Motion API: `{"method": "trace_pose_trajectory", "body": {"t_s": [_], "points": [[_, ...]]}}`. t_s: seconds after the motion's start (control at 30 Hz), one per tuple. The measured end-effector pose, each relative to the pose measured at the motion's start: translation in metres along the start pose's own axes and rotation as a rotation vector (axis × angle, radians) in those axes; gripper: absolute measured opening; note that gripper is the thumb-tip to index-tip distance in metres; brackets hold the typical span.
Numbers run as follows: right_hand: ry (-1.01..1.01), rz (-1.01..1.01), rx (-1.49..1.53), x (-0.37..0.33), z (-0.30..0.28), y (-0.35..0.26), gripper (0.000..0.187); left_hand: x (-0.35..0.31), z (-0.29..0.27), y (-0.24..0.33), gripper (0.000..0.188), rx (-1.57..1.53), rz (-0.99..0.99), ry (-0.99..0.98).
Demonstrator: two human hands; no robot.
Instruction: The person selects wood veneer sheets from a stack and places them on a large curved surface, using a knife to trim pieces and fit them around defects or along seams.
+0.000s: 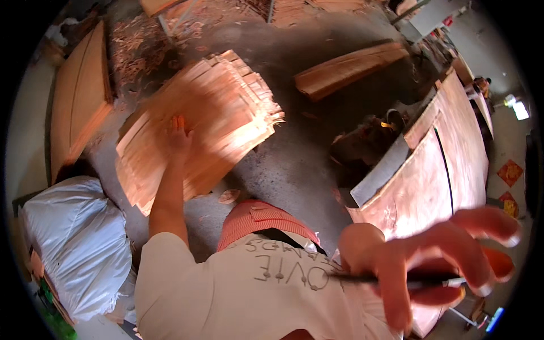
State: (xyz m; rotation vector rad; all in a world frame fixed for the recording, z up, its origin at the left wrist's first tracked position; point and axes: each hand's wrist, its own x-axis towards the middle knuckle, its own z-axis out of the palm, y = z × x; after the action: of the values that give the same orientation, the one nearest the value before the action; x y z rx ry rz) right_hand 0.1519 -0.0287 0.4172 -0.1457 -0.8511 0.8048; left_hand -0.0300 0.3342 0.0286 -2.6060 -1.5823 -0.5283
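Note:
My left hand (180,139) lies flat, fingers out, on top of a thick stack of thin wood veneer sheets (221,96). The stack's right edge is ragged and uneven. Close to the camera at the lower right, my right hand (425,260) is raised with its fingers bent and partly spread. A thin dark stick (354,278) with a pale tip runs across its palm and seems held there; blur hides what kind of thing it is.
More veneer (351,68) lies on the floor ahead. Large wood sheets (447,153) stand stacked at the right, with a dark strap across them. A wood stack (82,102) leans at the left, above a white plastic-covered bundle (79,243). Wood scraps (139,51) litter the far floor.

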Motion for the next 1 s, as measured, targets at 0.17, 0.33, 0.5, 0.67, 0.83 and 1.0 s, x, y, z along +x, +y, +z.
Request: {"method": "trace_pose_trajectory", "body": {"t_s": [0.17, 0.33, 0.5, 0.67, 0.83, 1.0], "points": [[-0.133, -0.103, 0.075, 0.003, 0.031, 0.0, 0.053, 0.007, 0.014, -0.019, 0.042, 0.055, 0.107, -0.026], [-0.15, -0.107, 0.083, 0.002, 0.04, 0.003, 0.051, 0.01, 0.018, -0.026, 0.028, -0.083, 0.153, 0.096], [-0.151, -0.12, 0.086, 0.0, 0.045, 0.004, 0.05, 0.023, 0.022, -0.031, 0.023, -0.21, 0.091, -0.004], [-0.133, -0.143, 0.081, 0.004, 0.046, -0.002, 0.048, 0.025, 0.008, -0.022, 0.02, -0.179, 0.062, 0.022], [-0.124, -0.176, 0.096, 0.011, 0.048, -0.016, 0.047, 0.023, -0.032, -0.003, 0.027, -0.3, 0.058, -0.086], [-0.115, -0.203, 0.116, 0.017, 0.049, -0.026, 0.046, 0.018, -0.046, 0.005, 0.045, 0.026, 0.218, -0.016]]}}
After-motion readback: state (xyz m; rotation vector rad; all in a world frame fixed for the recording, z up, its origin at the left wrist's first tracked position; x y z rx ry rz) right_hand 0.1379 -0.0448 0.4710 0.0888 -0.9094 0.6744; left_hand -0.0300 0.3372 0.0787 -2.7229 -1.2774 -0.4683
